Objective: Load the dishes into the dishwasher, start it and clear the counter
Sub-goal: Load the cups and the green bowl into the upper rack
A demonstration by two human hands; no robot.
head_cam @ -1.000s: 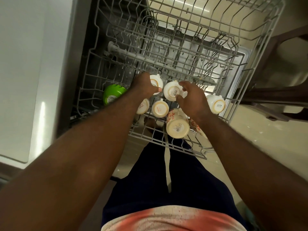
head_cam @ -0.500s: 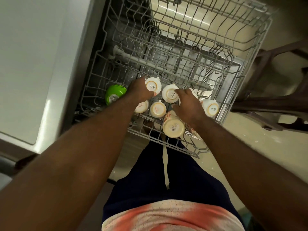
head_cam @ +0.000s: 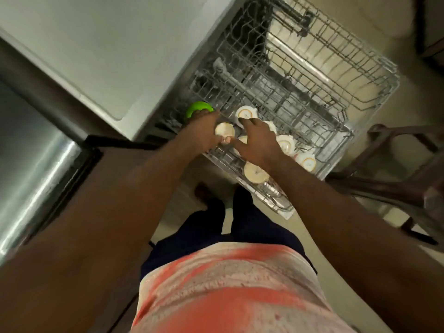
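Observation:
The dishwasher's wire rack [head_cam: 374, 92] is pulled out over the floor. Several white cups stand upside down along its near side, among them one [head_cam: 246, 113] further back and a bigger one [head_cam: 255, 173] at the front edge. A green cup [head_cam: 198, 108] sits at the rack's left end. My left hand [head_cam: 201, 133] grips a small white cup [head_cam: 224, 129] by its side, thumb beneath it, just right of the green cup. My right hand [head_cam: 258, 143] lies spread over the cups, a fingertip touching the back white cup.
A pale countertop [head_cam: 108, 56] lies left of the rack, with a shiny steel surface [head_cam: 31, 152] further left. A dark wooden chair [head_cam: 396, 179] stands close on the right. The far half of the rack holds no dishes. My legs stand by the rack's front.
The view has swung, so the rack now sits up and right. My left hand has shifted with its cup toward the green cup. My right hand's fingers have spread out over the cups.

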